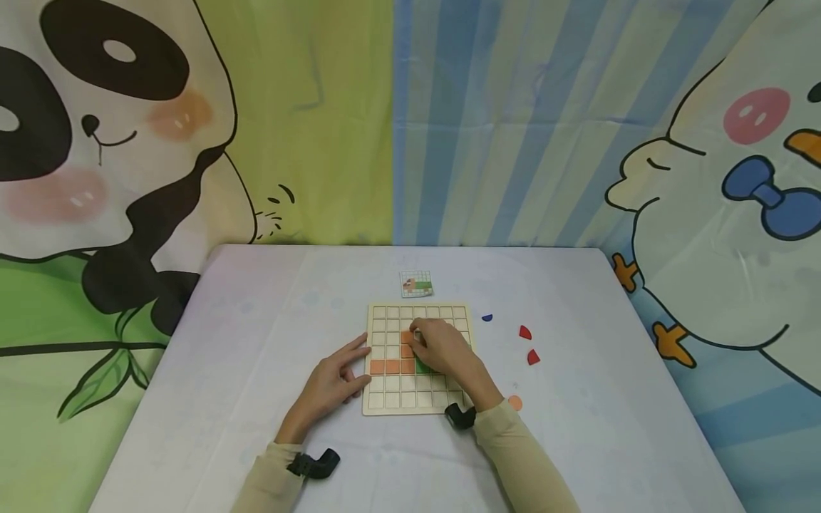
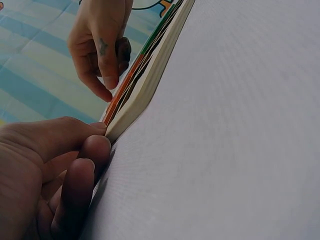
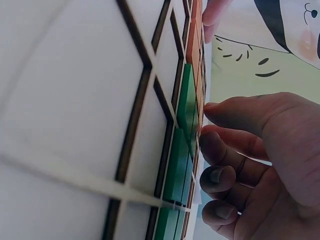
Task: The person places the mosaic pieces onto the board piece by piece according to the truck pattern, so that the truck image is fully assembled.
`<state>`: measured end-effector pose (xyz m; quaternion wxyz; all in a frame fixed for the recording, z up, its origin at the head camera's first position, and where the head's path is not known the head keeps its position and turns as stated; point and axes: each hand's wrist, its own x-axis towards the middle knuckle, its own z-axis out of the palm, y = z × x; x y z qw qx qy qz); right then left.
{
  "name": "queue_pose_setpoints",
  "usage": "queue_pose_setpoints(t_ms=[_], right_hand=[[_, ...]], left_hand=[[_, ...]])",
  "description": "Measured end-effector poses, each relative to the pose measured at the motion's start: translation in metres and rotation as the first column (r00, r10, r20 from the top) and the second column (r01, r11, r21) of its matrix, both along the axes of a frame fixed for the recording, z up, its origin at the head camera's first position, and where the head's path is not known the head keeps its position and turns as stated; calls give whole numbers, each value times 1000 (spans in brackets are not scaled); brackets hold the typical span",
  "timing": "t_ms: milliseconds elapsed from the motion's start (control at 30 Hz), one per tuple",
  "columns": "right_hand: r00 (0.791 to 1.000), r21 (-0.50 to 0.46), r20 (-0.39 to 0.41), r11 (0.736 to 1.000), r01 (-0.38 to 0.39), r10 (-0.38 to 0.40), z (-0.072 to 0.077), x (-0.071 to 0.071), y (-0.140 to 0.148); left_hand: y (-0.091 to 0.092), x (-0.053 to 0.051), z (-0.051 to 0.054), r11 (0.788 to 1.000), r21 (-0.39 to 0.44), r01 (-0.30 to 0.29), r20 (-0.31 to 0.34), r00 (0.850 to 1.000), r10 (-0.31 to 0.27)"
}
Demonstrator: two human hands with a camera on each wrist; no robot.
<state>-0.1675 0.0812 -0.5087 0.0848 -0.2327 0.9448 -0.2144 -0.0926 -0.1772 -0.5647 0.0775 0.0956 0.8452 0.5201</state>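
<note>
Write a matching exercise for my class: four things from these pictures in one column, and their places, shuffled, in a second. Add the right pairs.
Column 1
1. Left hand
2. Right hand
3. Picture card
4. Orange round piece

Column 2
A. Over the grid board, among its squares
B. On the table, close beside the right sleeve
C. At the board's left edge
D. On the table, beyond the board's far edge

Right pairs: 1-C, 2-A, 3-D, 4-B
</note>
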Motion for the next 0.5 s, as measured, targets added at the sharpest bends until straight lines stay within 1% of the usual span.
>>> queue_pose_setpoints(t_ms=[300,500], right_hand=[[1000,-25,17,999,25,-24,1,3,13],[999,-20,3,998,52,-52,0,3,27]], left_hand=[[0,1,-1,1000,1,1,-3,1000,-1],[0,1,0,1000,1,2,-7,1000,-2]])
